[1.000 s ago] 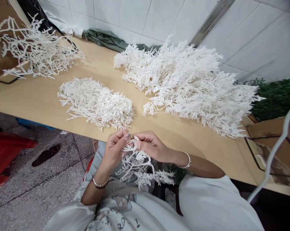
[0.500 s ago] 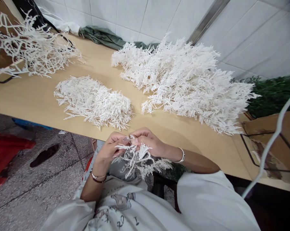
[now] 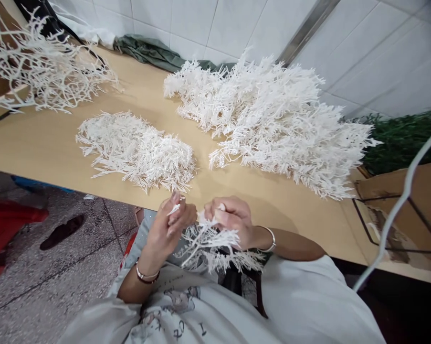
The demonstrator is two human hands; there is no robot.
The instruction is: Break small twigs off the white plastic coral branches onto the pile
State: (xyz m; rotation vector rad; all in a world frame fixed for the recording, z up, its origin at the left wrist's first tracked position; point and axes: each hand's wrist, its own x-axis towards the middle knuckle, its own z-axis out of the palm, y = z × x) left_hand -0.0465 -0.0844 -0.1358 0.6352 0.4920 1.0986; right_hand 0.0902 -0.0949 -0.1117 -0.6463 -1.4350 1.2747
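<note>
My right hand is closed round a white artificial branch, whose feathery sprigs hang below the fingers over my lap. A little to the left, my left hand is closed in a pinch, with a small white sprig showing between its fingers. Both hands are at the table's front edge, with a gap between them. Just beyond lies a low pile of small white sprigs. Farther right is a larger heap of bushy white artificial branches.
Bare white stems lie tangled at the table's far left. Dark green artificial foliage and a cardboard box are at the right, behind a pale cable. A red stool stands on the floor at left.
My hands, together before, have moved apart. The left now has a small sprig in its fingers, while the right keeps the branch, shifted slightly right.
</note>
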